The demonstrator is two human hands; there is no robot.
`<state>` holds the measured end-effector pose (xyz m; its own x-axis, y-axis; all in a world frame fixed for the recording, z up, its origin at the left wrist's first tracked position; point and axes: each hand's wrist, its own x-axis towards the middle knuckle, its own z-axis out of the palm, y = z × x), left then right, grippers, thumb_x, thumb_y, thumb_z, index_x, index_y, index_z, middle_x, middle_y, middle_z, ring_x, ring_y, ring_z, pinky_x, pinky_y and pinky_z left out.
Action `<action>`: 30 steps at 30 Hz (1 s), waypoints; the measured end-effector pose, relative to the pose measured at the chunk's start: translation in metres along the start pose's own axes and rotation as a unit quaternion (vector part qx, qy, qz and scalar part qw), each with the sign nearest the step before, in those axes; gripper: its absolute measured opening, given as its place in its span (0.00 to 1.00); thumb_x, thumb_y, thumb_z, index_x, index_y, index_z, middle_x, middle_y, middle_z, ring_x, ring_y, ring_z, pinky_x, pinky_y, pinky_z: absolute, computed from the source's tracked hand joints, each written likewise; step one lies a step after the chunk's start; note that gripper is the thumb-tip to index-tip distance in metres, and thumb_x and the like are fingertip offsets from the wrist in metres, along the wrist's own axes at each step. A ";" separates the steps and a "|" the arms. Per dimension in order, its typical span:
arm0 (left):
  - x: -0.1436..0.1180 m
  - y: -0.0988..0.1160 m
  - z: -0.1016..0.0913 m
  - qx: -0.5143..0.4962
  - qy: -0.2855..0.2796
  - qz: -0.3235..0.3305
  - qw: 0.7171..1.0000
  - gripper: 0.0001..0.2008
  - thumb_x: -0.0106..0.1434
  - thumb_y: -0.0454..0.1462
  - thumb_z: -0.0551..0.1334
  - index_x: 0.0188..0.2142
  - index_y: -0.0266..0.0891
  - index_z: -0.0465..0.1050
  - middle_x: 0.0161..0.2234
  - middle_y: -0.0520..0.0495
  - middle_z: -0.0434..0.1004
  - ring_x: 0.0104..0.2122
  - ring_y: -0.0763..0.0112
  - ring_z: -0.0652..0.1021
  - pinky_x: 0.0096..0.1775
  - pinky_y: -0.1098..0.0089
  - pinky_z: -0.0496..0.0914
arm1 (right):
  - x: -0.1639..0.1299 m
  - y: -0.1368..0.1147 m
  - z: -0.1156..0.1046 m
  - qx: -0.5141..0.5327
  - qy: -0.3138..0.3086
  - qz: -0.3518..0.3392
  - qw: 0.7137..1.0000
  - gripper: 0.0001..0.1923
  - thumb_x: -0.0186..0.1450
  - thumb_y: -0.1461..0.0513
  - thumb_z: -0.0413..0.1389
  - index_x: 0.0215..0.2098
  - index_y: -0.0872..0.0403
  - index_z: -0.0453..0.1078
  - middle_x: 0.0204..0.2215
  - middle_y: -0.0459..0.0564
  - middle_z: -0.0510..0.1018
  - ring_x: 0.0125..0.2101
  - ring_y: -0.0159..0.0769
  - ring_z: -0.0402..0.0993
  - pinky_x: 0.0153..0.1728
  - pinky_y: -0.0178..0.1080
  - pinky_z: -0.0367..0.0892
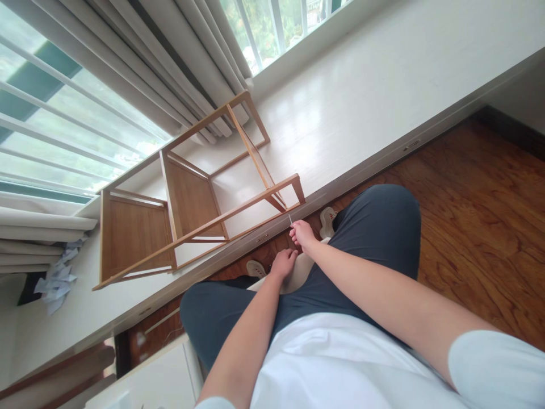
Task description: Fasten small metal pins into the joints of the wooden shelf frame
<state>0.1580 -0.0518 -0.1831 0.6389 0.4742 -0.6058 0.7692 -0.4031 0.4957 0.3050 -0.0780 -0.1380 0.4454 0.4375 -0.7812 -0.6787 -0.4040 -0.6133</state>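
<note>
Hands low between knees, thin pin-like piece pinched in right.

R hand (302,234) pinches a thin, pale, needle-like sliver (290,219) betw. fingertips; it sticks up from the fingers, just short of the wooden floor's edge by the white ledge (340,108). Too small to tell material. L hand (283,263) loosely curled, near R hand, resting on a whitish seat part betw. the legs; can't tell if it grips anything. Wooden frame (187,204) w/ slim rails stands on ledge, its near corner just beyond the sliver. Crumpled paper (57,278) at ledge's far left end.
</note>
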 end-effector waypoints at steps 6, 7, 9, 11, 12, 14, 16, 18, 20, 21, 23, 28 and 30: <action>0.001 -0.004 0.003 -0.001 0.000 -0.007 1.000 0.24 0.72 0.51 0.51 0.40 0.38 0.81 0.42 0.38 0.82 0.44 0.56 0.79 0.46 0.63 0.69 | 0.001 -0.001 0.002 -0.002 -0.020 0.008 1.000 0.07 0.70 0.63 0.47 0.34 0.52 0.63 0.17 0.40 0.69 0.14 0.26 0.59 0.14 0.29 0.51; 0.001 -0.004 0.003 0.000 0.000 -0.007 1.000 0.24 0.72 0.51 0.50 0.40 0.38 0.80 0.42 0.37 0.82 0.44 0.56 0.79 0.46 0.63 0.69 | 0.001 -0.001 0.002 -0.003 -0.022 0.007 1.000 0.07 0.71 0.61 0.48 0.34 0.52 0.63 0.17 0.40 0.69 0.14 0.26 0.59 0.14 0.29 0.51; 0.001 -0.004 0.002 0.001 0.000 -0.007 1.000 0.24 0.72 0.51 0.50 0.40 0.39 0.80 0.42 0.38 0.82 0.43 0.56 0.79 0.46 0.63 0.69 | 0.002 0.000 0.002 -0.007 -0.026 0.000 1.000 0.08 0.72 0.59 0.49 0.34 0.52 0.63 0.18 0.40 0.70 0.15 0.26 0.60 0.15 0.29 0.52; 0.001 -0.003 0.002 0.003 0.002 -0.006 1.000 0.24 0.72 0.50 0.50 0.39 0.39 0.80 0.42 0.38 0.82 0.43 0.57 0.79 0.46 0.64 0.69 | 0.002 0.001 0.002 -0.012 -0.026 -0.011 1.000 0.08 0.71 0.59 0.50 0.34 0.51 0.63 0.18 0.40 0.70 0.15 0.26 0.60 0.15 0.29 0.52; 0.001 -0.003 0.002 0.004 0.003 -0.005 1.000 0.24 0.72 0.50 0.50 0.39 0.39 0.80 0.41 0.38 0.82 0.43 0.57 0.79 0.45 0.64 0.69 | 0.002 0.001 0.002 -0.014 -0.025 -0.017 0.999 0.07 0.70 0.60 0.51 0.33 0.51 0.63 0.18 0.40 0.70 0.15 0.26 0.60 0.16 0.29 0.52; 0.001 -0.002 0.001 0.008 0.006 -0.004 1.000 0.24 0.72 0.50 0.50 0.38 0.39 0.80 0.41 0.38 0.82 0.42 0.57 0.79 0.45 0.64 0.69 | 0.004 0.003 0.003 -0.018 -0.020 -0.031 0.999 0.07 0.70 0.61 0.52 0.33 0.51 0.62 0.18 0.39 0.70 0.16 0.27 0.61 0.17 0.30 0.53; 0.000 -0.001 0.001 0.011 0.007 -0.003 1.000 0.23 0.72 0.49 0.51 0.37 0.39 0.80 0.40 0.38 0.82 0.42 0.57 0.79 0.44 0.64 0.68 | 0.007 0.005 0.003 -0.031 -0.014 -0.058 0.998 0.07 0.69 0.61 0.52 0.32 0.51 0.62 0.18 0.39 0.70 0.18 0.28 0.62 0.19 0.31 0.55; 0.000 0.000 0.000 0.012 0.009 -0.003 1.000 0.23 0.72 0.49 0.51 0.36 0.39 0.79 0.39 0.38 0.81 0.41 0.57 0.79 0.43 0.64 0.68 | 0.012 0.009 0.004 -0.060 -0.004 -0.099 0.993 0.07 0.68 0.61 0.52 0.31 0.50 0.62 0.19 0.40 0.71 0.19 0.30 0.64 0.21 0.32 0.58; -0.001 0.001 0.000 0.013 0.010 -0.003 1.000 0.23 0.72 0.49 0.50 0.36 0.39 0.79 0.39 0.38 0.81 0.40 0.58 0.79 0.42 0.65 0.68 | 0.017 0.012 0.003 -0.095 0.008 -0.133 0.986 0.07 0.67 0.59 0.51 0.30 0.50 0.62 0.19 0.40 0.72 0.21 0.32 0.66 0.25 0.34 0.61; -0.001 0.002 -0.001 0.014 0.010 -0.004 1.000 0.23 0.72 0.49 0.50 0.36 0.39 0.79 0.39 0.38 0.81 0.40 0.58 0.79 0.42 0.65 0.68 | 0.019 0.013 0.003 -0.109 0.013 -0.144 0.984 0.07 0.67 0.59 0.51 0.30 0.49 0.63 0.20 0.41 0.72 0.22 0.33 0.67 0.26 0.35 0.61; -0.002 0.003 -0.002 0.014 0.008 -0.007 1.000 0.23 0.72 0.49 0.50 0.36 0.39 0.79 0.39 0.38 0.81 0.41 0.58 0.79 0.42 0.65 0.68 | 0.021 0.014 0.001 -0.137 0.021 -0.156 0.978 0.08 0.68 0.58 0.50 0.30 0.49 0.63 0.20 0.41 0.73 0.24 0.35 0.69 0.29 0.36 0.62; -0.003 0.004 -0.003 0.013 0.003 -0.012 1.000 0.23 0.72 0.49 0.50 0.36 0.39 0.79 0.39 0.39 0.81 0.41 0.59 0.79 0.42 0.65 0.68 | 0.019 0.011 -0.002 -0.200 0.037 -0.176 0.963 0.12 0.68 0.57 0.50 0.27 0.49 0.62 0.21 0.44 0.75 0.28 0.38 0.70 0.34 0.37 0.61; -0.003 0.004 -0.003 0.013 0.004 -0.011 1.000 0.22 0.72 0.48 0.51 0.36 0.39 0.79 0.39 0.39 0.81 0.40 0.59 0.79 0.42 0.65 0.68 | 0.019 0.011 -0.001 -0.190 0.033 -0.169 0.967 0.13 0.68 0.56 0.50 0.26 0.49 0.61 0.21 0.44 0.74 0.27 0.37 0.69 0.33 0.37 0.61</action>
<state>0.1596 -0.0526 -0.1778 0.6216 0.4903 -0.6109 0.7830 -0.4122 0.4659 0.3070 -0.0746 -0.1598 0.6492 0.5490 -0.5265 -0.2302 -0.5179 -0.8239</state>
